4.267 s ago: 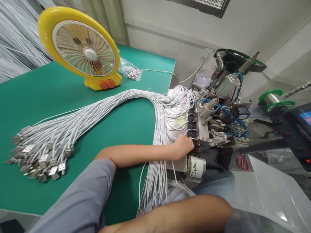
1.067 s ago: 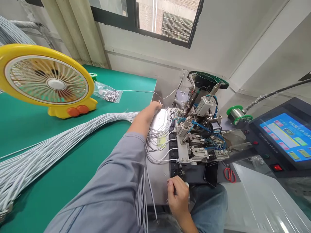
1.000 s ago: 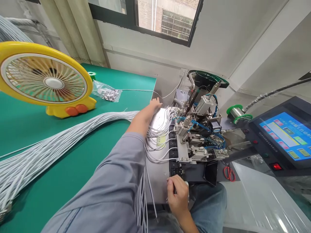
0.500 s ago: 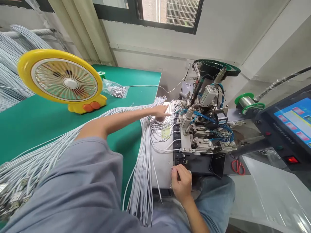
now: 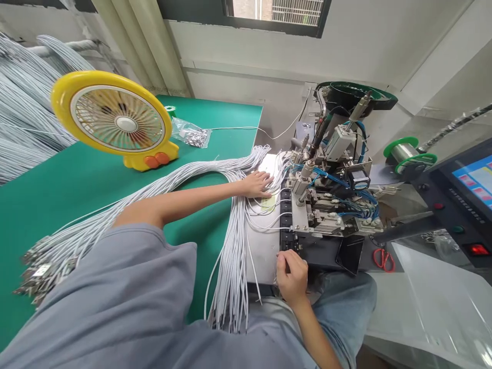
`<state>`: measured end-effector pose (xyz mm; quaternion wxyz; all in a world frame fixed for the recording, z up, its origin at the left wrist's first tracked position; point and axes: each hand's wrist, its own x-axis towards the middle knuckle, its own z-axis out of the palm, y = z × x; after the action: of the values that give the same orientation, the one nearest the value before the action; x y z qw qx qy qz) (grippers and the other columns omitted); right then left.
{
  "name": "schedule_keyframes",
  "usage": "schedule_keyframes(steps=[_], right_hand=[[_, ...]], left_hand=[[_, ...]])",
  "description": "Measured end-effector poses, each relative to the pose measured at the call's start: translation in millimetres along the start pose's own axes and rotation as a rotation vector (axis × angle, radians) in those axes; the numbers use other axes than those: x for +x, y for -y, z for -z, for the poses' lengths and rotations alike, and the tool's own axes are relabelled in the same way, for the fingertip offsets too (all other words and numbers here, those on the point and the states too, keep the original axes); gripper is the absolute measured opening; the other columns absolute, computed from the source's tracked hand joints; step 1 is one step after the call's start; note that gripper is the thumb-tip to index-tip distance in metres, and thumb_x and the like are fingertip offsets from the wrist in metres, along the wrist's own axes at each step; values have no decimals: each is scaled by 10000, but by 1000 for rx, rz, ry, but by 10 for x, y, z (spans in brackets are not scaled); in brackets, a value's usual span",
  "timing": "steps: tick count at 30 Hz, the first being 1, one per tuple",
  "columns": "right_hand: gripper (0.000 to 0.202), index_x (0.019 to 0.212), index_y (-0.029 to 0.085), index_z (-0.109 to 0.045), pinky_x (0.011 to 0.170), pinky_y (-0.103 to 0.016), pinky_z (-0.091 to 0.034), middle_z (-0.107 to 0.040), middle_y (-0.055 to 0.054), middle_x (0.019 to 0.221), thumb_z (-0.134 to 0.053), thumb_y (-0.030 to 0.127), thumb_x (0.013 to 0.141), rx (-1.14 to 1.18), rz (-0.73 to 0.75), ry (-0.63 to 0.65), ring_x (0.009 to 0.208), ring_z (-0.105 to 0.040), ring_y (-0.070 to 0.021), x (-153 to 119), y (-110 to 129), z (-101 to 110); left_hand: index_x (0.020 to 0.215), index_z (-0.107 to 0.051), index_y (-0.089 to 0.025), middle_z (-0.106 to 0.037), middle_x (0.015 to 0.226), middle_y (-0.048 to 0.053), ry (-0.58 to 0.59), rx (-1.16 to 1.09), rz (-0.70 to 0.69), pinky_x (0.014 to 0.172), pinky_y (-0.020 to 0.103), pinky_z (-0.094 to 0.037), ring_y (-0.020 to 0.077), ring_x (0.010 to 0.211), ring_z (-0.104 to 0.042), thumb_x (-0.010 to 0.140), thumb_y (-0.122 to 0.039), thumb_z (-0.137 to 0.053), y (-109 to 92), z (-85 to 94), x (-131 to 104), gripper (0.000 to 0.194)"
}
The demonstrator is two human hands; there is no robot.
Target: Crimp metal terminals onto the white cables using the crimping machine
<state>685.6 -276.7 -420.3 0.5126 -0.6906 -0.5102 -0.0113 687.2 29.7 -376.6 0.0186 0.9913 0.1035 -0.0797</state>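
My left hand (image 5: pixel 257 185) lies flat with its fingers spread over white cables on a metal plate (image 5: pixel 265 256), holding nothing that shows. Under and below it hangs a bundle of white cables (image 5: pixel 232 256) over the plate's left side. Several cables run right into the machine (image 5: pixel 326 189). A yellow label (image 5: pixel 268 203) lies just below my left fingers. My right hand (image 5: pixel 292 275) is curled near the plate's lower right corner, below the machine's black track (image 5: pixel 286 215); what its fingers hold, if anything, is hidden.
A yellow fan (image 5: pixel 154 160) and a bag of metal parts (image 5: pixel 195 137) stand on the green table (image 5: pixel 230 115). Cables with metal connectors (image 5: pixel 42 271) lie at left. Red scissors (image 5: pixel 383 260), a wire spool (image 5: pixel 409 155) and a screen (image 5: pixel 476 177) are at right.
My left hand has come down and slightly nearer to me onto the cables, its fingers now spread. My right hand stays by the plate's corner. The view has shifted a little.
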Motion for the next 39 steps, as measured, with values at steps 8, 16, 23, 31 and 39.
schedule_keyframes(steps=[8,16,23,31,39], right_hand=[[215,712,161,-590,574,-249,-371,-582,-34,633,-438,138,862,-19,-27,17,590,-518,-123,-32,-18,18],[222,697,158,-581,543,-245,-370,-567,-23,601,-436,141,865,-52,10,-2,561,-517,-120,8,19,59],[210,709,155,-583,571,-254,-387,-570,-29,616,-442,140,864,-51,-4,16,577,-522,-127,-29,-15,49],[219,710,161,-587,583,-257,-396,-578,-32,623,-438,157,870,-53,-32,23,587,-530,-129,-48,-19,34],[251,691,157,-584,569,-236,-384,-557,-18,608,-418,168,880,-36,-35,-1,575,-513,-114,-15,-29,36]], left_hand=[[1445,-213,-116,-234,1504,168,-76,63,67,1108,416,-109,315,1388,-189,863,-544,-329,-107,-70,69,732],[1396,-307,-97,-335,1446,169,-96,-53,182,1078,402,-205,326,1334,-276,863,-590,-297,-201,-75,281,726],[1405,-289,-53,-277,1477,185,-186,-75,202,1114,421,-145,320,1382,-192,886,-450,-322,-184,-114,322,655],[1412,-270,-28,-192,1515,168,-240,-38,352,1138,469,-34,284,1414,-105,888,-199,-272,75,-10,599,552],[1364,-403,-129,-406,1389,181,-128,-53,420,1070,511,-235,345,1305,-321,879,-357,-400,433,371,742,536]])
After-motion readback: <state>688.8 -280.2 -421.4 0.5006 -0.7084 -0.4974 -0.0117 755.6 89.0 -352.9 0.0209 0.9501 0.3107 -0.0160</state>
